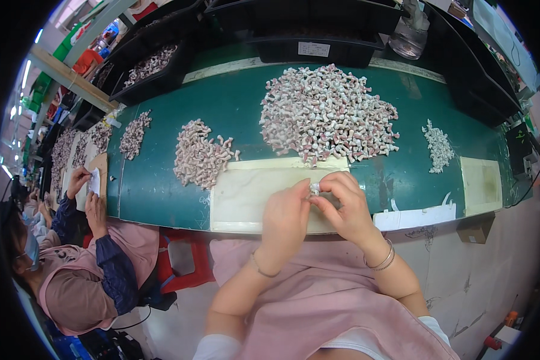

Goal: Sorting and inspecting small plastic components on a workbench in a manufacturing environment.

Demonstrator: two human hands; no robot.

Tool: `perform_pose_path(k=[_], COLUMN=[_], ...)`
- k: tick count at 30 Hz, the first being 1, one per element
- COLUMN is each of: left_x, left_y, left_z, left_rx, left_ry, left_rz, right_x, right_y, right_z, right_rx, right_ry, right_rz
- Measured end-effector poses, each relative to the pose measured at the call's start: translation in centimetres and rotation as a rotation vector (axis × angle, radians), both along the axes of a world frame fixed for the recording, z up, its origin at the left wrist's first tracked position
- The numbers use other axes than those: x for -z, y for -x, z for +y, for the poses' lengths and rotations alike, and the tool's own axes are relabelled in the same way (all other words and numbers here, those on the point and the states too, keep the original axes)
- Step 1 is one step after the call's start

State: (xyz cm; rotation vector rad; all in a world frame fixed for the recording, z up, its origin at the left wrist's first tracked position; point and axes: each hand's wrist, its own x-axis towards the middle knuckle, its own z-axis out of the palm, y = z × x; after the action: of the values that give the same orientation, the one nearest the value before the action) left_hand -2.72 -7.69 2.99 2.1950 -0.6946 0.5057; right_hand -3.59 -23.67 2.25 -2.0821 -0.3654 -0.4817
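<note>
My left hand [286, 211] and my right hand [346, 207] meet over a pale mat [240, 201] at the table's near edge. Between their fingertips they pinch a small whitish piece [314, 188]; its exact kind is too small to make out. Just beyond the mat lies a large heap of small white and pink knobbed pieces [327, 114]. To its left is a smaller heap of pinkish pieces [201, 153], and far to the right a little pile of whiter ones [438, 147].
Black bins [318, 48] line the table's far side, with a clear plastic jar [409, 39] between them. White strips [414, 217] lie on the near edge at right. At left, a co-worker [90, 264] sits beside a red stool [186, 261], hands over the same table.
</note>
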Motion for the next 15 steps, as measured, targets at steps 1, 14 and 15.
perform_pose_path(k=[1, 14, 15], left_x=[0.0, 3.1, 2.9], left_y=[0.0, -0.4, -0.4], left_z=[0.0, 0.9, 0.9], left_rx=[0.009, -0.02, -0.018], left_ry=[-0.018, 0.004, 0.005], left_rz=[0.002, -0.031, -0.02], right_x=[0.1, -2.1, -2.3], right_y=[-0.1, -7.4, -7.8], right_z=[0.0, -3.8, -4.4], right_rx=[-0.002, 0.268, 0.311], right_ry=[0.03, 0.257, 0.322], right_rz=[-0.04, -0.226, -0.249])
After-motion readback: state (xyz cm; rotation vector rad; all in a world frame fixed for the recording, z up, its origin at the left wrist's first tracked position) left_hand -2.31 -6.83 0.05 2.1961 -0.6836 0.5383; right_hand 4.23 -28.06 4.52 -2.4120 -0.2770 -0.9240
